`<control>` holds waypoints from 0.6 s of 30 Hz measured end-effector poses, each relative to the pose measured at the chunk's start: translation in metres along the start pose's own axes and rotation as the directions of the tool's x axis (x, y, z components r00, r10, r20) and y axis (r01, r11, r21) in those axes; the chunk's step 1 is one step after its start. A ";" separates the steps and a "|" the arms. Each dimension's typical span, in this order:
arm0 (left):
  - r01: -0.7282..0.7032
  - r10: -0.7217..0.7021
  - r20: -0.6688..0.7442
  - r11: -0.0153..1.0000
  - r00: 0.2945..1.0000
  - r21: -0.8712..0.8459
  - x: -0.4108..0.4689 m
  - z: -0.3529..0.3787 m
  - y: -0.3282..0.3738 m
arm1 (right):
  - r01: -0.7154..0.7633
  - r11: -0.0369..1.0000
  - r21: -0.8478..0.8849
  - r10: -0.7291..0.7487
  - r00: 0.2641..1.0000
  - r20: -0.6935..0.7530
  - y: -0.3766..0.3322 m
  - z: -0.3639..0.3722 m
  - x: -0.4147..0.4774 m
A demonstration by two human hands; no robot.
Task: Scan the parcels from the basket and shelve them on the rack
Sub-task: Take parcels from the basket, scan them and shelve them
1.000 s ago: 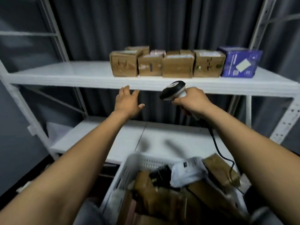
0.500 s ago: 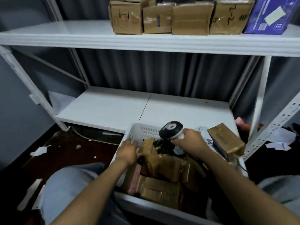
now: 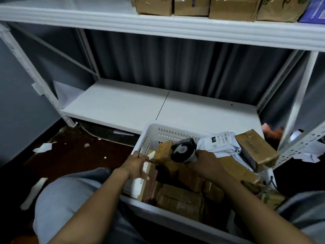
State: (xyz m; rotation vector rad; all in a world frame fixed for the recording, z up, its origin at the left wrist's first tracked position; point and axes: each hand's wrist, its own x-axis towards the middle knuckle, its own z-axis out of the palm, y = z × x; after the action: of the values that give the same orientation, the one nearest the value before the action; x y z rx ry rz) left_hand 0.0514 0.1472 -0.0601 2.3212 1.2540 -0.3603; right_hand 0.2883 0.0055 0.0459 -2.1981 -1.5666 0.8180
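Fingers [image 3: 140, 157] curled — left hand [image 3: 136, 167]: parcel [image 3: 150, 171]; right hand [image 3: 205, 163]: scanner [image 3: 182, 150].

- A dark grey pleated curtain [image 3: 175, 64] hangs behind the white metal rack [image 3: 123, 106].
- A plain grey-blue wall [image 3: 15, 111] closes off the left side.
- A white sheet [image 3: 65, 92] leans in the left corner, beside the rack's lower shelf.
- Torn white paper scraps [image 3: 43, 147] lie scattered on the dark brown floor [image 3: 73, 155].
- The light is dim and cool.
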 end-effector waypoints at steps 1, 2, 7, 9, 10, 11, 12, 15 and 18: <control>0.002 -0.002 0.011 1.000 1.000 -0.009 -0.003 -0.001 -0.003 | -0.005 1.000 0.014 0.005 1.000 -0.006 0.001 0.001 0.000; 0.007 -0.007 0.021 1.000 1.000 -0.021 -0.005 -0.001 -0.006 | -0.006 1.000 0.026 0.006 1.000 -0.012 0.001 0.002 0.000; 0.047 -0.045 0.021 0.990 0.999 -0.133 -0.008 0.007 -0.014 | -0.027 0.997 0.074 0.028 0.999 -0.016 0.007 0.004 -0.001; 0.054 -0.056 0.001 0.949 0.998 -0.312 -0.008 0.011 -0.009 | -0.039 0.996 0.086 0.040 0.999 -0.018 0.010 0.006 -0.002; 0.048 -0.054 -0.005 0.920 0.999 -0.388 -0.009 0.014 -0.006 | -0.044 0.994 0.104 0.046 0.999 -0.017 0.012 0.007 -0.002; 0.042 -0.051 -0.009 0.899 0.999 -0.436 -0.011 0.016 -0.002 | -0.048 0.991 0.127 0.050 0.999 -0.016 0.014 0.008 -0.003; 0.023 -0.037 -0.022 0.888 0.999 -0.459 -0.011 0.019 0.003 | -0.052 0.988 0.143 0.055 0.998 -0.017 0.016 0.009 -0.004; -0.013 -0.007 -0.041 0.877 0.999 -0.480 -0.013 0.029 0.016 | -0.068 0.984 0.163 0.072 0.997 -0.015 0.021 0.009 -0.008; 0.029 -0.023 0.017 0.796 1.000 -0.605 -0.016 0.038 0.024 | -0.087 0.968 0.236 0.093 0.996 -0.014 0.024 0.004 -0.012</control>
State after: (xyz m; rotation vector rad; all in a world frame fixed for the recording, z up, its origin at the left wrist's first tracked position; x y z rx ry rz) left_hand 0.0626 0.1045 -0.0786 1.7445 1.1782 0.0356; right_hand 0.3007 -0.0146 0.0324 -2.1106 -1.2924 0.9460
